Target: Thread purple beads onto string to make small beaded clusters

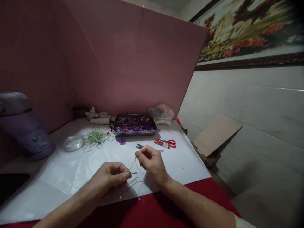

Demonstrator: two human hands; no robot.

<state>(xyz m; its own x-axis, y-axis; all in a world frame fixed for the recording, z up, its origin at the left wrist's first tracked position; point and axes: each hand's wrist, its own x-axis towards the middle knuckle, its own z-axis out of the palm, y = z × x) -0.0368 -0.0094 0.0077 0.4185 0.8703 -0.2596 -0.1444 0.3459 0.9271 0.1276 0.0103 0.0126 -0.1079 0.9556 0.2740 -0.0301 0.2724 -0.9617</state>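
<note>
**Tan cord (132, 164) taut btwn your L hand (116, 174) & R hand (150, 163)**

Your L grip is pinched on the cord's lower end, thumb on top; your R grip is pinched on its upper end, a bit higher & farther fwd. Cord's up over the near part of the white-covered table (59, 180), approx. mid-view. A few loose strands (135, 182) show just beside your L fingertips. Dark blade tips (139, 146) poke out behind your R hand; rest is mostly hidden.

Past R hand: red-handled scissors (172, 143), w/ a red-and-white packet (162, 144) touching their blades; can't tell what's in it. Metal tray (135, 134) at the back holds mostly purple beads (133, 125); a purple bead cluster (122, 141) sits just in front. To the L: tangled green string (96, 137), then a clear round dish (74, 143) next to it, & a purple tumbler (28, 136) at far L. Plastic bag (161, 113) is by the tray's R end. Red cloth (133, 212) runs along the near edge.
</note>
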